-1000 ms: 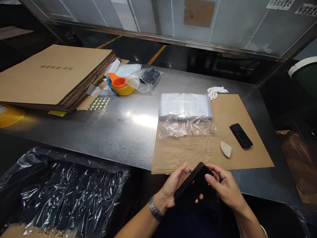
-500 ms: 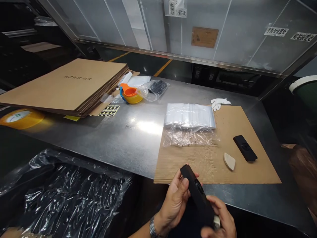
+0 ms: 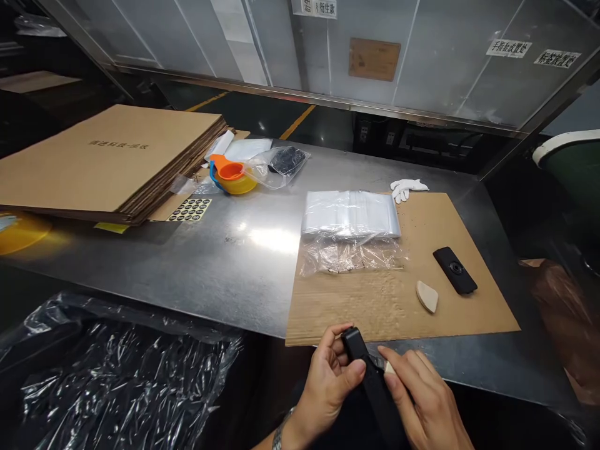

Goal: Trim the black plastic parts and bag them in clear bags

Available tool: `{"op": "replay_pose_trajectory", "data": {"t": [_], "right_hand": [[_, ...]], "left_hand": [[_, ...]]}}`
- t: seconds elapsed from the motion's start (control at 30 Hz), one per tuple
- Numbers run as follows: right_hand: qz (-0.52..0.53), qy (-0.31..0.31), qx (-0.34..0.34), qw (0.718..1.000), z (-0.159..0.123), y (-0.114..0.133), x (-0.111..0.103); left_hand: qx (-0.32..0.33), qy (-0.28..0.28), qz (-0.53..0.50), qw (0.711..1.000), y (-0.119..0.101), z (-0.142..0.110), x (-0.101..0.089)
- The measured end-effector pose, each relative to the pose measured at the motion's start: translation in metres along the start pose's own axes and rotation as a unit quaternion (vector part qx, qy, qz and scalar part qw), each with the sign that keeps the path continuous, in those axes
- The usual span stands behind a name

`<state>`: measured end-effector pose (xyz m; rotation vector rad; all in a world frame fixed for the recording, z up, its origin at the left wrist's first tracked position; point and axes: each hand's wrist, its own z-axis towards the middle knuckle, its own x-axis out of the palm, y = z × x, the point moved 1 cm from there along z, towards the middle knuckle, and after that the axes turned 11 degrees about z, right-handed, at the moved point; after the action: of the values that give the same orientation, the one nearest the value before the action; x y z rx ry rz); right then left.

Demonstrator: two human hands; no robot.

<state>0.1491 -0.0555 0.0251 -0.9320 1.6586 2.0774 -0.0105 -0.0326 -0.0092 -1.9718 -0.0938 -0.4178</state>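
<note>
My left hand (image 3: 330,378) is closed around the upper end of a long black plastic case (image 3: 375,390), thumb across its near face. My right hand (image 3: 422,394) pinches a small cream-coloured sponge piece (image 3: 389,367) against the right side of the case, close to its round fitting. The lower end of the case runs into dark shadow. On the cardboard sheet (image 3: 337,312) ahead lie a wedge-shaped cream sponge (image 3: 427,296) and a second black case (image 3: 454,270) with a round recess.
Clear plastic bags (image 3: 351,215) lie on the cardboard, with a white glove (image 3: 407,187) behind. Left are flattened cartons (image 3: 107,156), a sticker sheet (image 3: 190,210) and tape rolls (image 3: 237,181). A black-filled plastic-lined container (image 3: 117,381) stands lower left.
My right hand has moved up from the lower end of the black case to its right side, bringing the sponge piece against it. The view has shifted slightly.
</note>
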Motion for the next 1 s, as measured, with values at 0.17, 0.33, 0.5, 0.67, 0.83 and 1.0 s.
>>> {"op": "replay_pose_trajectory", "data": {"t": [0.17,0.33,0.5,0.67,0.83,1.0], "right_hand": [[-0.085,-0.026,-0.028,0.996,-0.001,0.003,-0.002],[-0.112,-0.033,-0.038,0.992,-0.001,0.004,-0.004],[-0.110,-0.035,-0.036,0.993,0.000,0.006,-0.002],[-0.104,-0.039,-0.028,0.993,0.001,0.007,-0.001],[-0.102,-0.037,-0.030,0.994,0.001,0.006,-0.002],[-0.100,-0.044,-0.029,0.994,0.000,0.006,-0.003]], "left_hand": [[0.007,-0.004,0.003,1.000,0.004,0.000,-0.002],[0.019,-0.018,0.015,1.000,0.010,-0.001,-0.004],[0.027,-0.027,0.025,0.999,0.013,-0.002,-0.004],[0.031,-0.026,0.017,0.999,0.012,-0.003,-0.002],[0.034,-0.027,0.017,0.999,0.012,-0.003,-0.001],[0.032,-0.032,0.031,0.998,0.012,-0.004,-0.001]]}}
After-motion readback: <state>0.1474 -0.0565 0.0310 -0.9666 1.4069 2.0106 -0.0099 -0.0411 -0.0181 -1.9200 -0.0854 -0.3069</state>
